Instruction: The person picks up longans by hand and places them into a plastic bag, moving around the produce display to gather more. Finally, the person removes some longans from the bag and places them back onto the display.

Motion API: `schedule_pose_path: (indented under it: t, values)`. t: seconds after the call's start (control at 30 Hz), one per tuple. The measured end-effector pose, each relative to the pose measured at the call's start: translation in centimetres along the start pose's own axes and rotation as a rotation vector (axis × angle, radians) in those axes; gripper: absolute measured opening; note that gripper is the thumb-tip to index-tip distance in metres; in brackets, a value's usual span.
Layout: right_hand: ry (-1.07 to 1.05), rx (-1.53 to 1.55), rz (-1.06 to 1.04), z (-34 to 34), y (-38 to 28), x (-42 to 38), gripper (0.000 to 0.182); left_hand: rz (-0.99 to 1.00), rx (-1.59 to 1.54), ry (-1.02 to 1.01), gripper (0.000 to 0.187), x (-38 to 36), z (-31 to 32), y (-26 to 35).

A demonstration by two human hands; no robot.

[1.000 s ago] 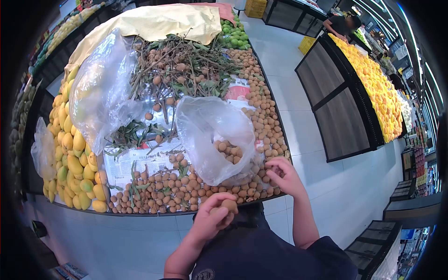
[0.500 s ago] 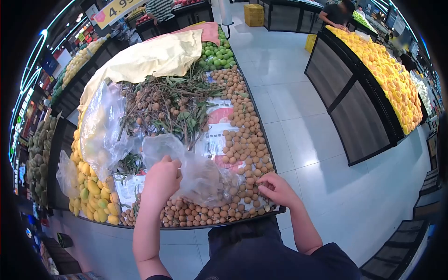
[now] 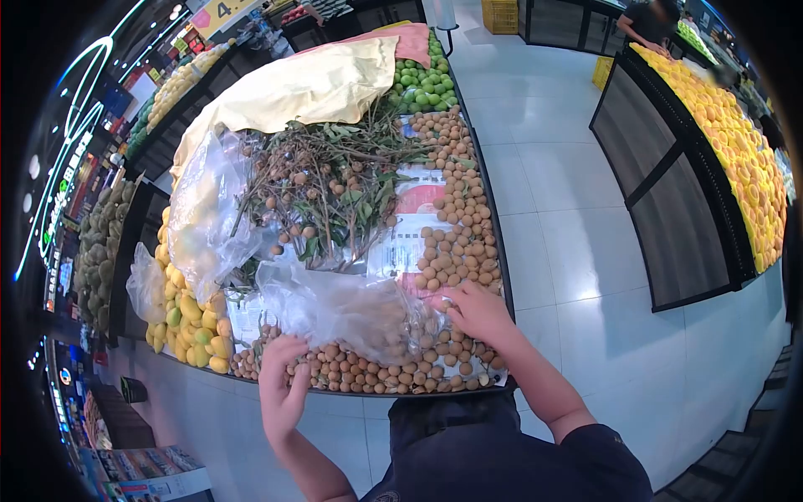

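Note:
A clear plastic bag [image 3: 351, 308] partly filled with brown longans lies on its side on the fruit stand. Loose longans [image 3: 452, 243] cover the newspaper around it. My left hand [image 3: 283, 383] is at the stand's front edge, left of the bag, with its fingers spread and the tips on the loose longans there. My right hand [image 3: 478, 311] rests among the longans at the bag's right end, fingers curled down. Whether it holds fruit or the bag's edge is hidden.
Behind the bag lies a heap of twigs and leaves [image 3: 335, 180]. A second clear bag [image 3: 209, 209] stands left, over yellow mangoes [image 3: 191, 328]. A yellow cloth [image 3: 293, 84] and green fruit [image 3: 422, 79] lie at the back. Across the tiled aisle is an orange-fruit display [image 3: 744, 159], with a person [image 3: 648, 18].
My left hand has come off the bag and dropped to the front-edge longans. The bag now lies flatter. My right hand moved slightly left toward the bag. The view shifted.

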State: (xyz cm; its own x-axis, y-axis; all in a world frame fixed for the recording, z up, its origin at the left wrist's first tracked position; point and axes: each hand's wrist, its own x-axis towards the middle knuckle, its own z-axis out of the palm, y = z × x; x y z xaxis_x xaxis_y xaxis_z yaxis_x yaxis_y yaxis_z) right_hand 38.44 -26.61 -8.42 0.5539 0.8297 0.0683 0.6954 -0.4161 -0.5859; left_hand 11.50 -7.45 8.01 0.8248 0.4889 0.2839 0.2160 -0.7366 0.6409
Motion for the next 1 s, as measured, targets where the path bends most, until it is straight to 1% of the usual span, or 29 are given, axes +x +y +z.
schedule_pose_path:
  t: [0.03,0.1,0.13,0.17,0.23,0.27,0.33,0.37,0.4,0.47,0.53,0.57,0.63,0.67,0.7,0.73,0.77,0.83,0.87,0.9,0.93,0.97,1.0]
  values:
    - [-0.008,-0.001,-0.008,0.1,-0.6,0.4,0.024,-0.061,-0.243,0.140,0.019,-2.3,0.2,-1.2]
    - [-0.276,-0.233,0.131,-0.1,-2.1,1.4,0.028,-0.225,-0.481,0.231,0.013,-6.1,1.5,-2.7]
    - [-0.274,-0.241,0.111,0.1,-2.2,1.5,0.028,-0.357,-0.515,0.225,0.011,-7.6,2.4,-3.5]
    - [-0.297,-0.255,0.076,0.5,-2.2,1.7,0.028,-0.378,-0.497,0.188,0.010,-8.5,3.3,-4.1]
    - [-0.292,-0.272,0.144,1.1,-2.3,2.2,0.027,-0.355,-0.401,0.020,0.009,-9.1,3.9,-4.0]
    - [-0.317,-0.295,0.105,1.2,-2.4,2.5,0.027,-0.269,-0.404,-0.056,0.009,-9.6,4.4,-4.6]
    - [-0.276,-0.266,0.000,1.0,-2.7,2.8,0.026,-0.209,-0.478,-0.183,0.010,-10.3,4.7,-5.2]
    - [-0.299,-0.288,-0.027,1.0,-2.8,3.0,0.026,-0.176,-0.526,-0.241,0.010,-10.6,4.7,-5.7]
    - [-0.276,-0.255,-0.029,1.0,-3.0,3.0,0.028,-0.190,-0.543,-0.211,0.010,-10.9,4.8,-6.2]
    - [-0.266,-0.240,-0.041,1.2,-3.1,3.0,0.029,-0.169,-0.611,-0.253,0.011,-11.3,4.6,-7.4]
    - [-0.156,-0.064,0.082,1.8,-3.0,2.9,0.029,-0.167,-0.638,-0.244,0.011,-11.6,3.7,-8.9]
    - [-0.164,-0.080,0.075,2.0,-3.4,3.1,0.029,-0.158,-0.651,-0.257,0.011,-11.6,3.2,-9.7]
    - [-0.126,-0.017,0.194,2.2,-3.9,3.1,0.028,-0.164,-0.634,-0.273,0.012,-12.0,2.4,-11.4]
    - [-0.124,-0.034,0.198,2.3,-3.6,3.1,0.028,-0.169,-0.603,-0.301,0.012,-12.1,2.0,-12.3]
    - [-0.025,0.138,0.250,2.7,-3.4,3.0,0.029,-0.161,-0.617,-0.301,0.012,-12.0,1.5,-13.0]
    - [0.075,0.311,0.301,2.8,-3.1,2.7,0.030,-0.200,-0.629,-0.338,0.012,-11.9,0.9,-13.5]
    - [0.079,0.300,0.307,2.6,-3.7,2.3,0.030,-0.240,-0.639,-0.377,0.013,-11.8,0.4,-14.1]
    - [0.359,0.593,0.171,2.1,-5.0,1.2,0.034,-0.235,-0.682,-0.409,0.014,-11.7,0.4,-15.0]
    - [0.451,0.643,0.160,1.4,-7.8,0.4,0.037,-0.345,-0.922,-0.390,0.016,-11.6,0.9,-15.2]
    - [0.454,0.633,0.162,1.0,-10.1,-0.5,0.037,-0.455,-1.162,-0.367,0.018,-11.6,1.3,-15.3]
    - [0.405,0.667,0.041,0.7,-12.1,-1.5,0.040,-0.540,-1.279,-0.474,0.024,-11.3,1.8,-15.6]
    - [0.355,0.698,-0.080,0.7,-14.1,-2.3,0.043,-0.531,-1.287,-0.481,0.024,-10.9,2.2,-15.4]
    - [0.247,0.723,-0.123,1.5,-16.6,-2.9,0.044,-0.625,-1.521,-0.510,0.027,-10.2,2.7,-14.9]
